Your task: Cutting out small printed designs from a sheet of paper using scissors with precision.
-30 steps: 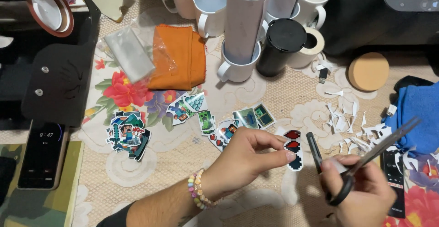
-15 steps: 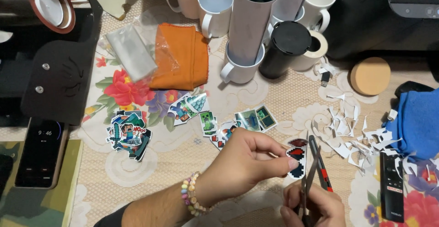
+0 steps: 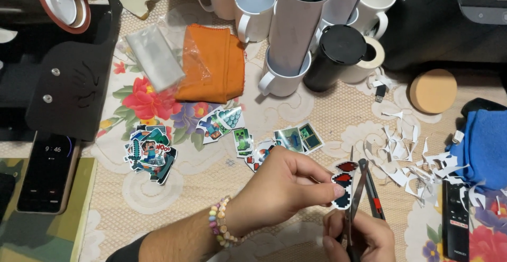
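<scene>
My left hand, with a bead bracelet on the wrist, pinches a small sticker with red hearts by its left edge. My right hand at the bottom edge grips a pair of scissors pointing up, the blades nearly shut against the sticker's right side. A red-and-black pen lies just right of the blades. Cut-out stickers are spread on the floral tablecloth above my left hand, and a pile of them sits further left.
White paper scraps litter the right side beside a blue cloth and a remote. Mugs, a black tumbler, an orange cloth and a cork coaster stand behind. A phone lies left.
The scissors swung from wide open and tilted right to upright with blades closing on the heart sticker. My right hand shifted left under the sticker.
</scene>
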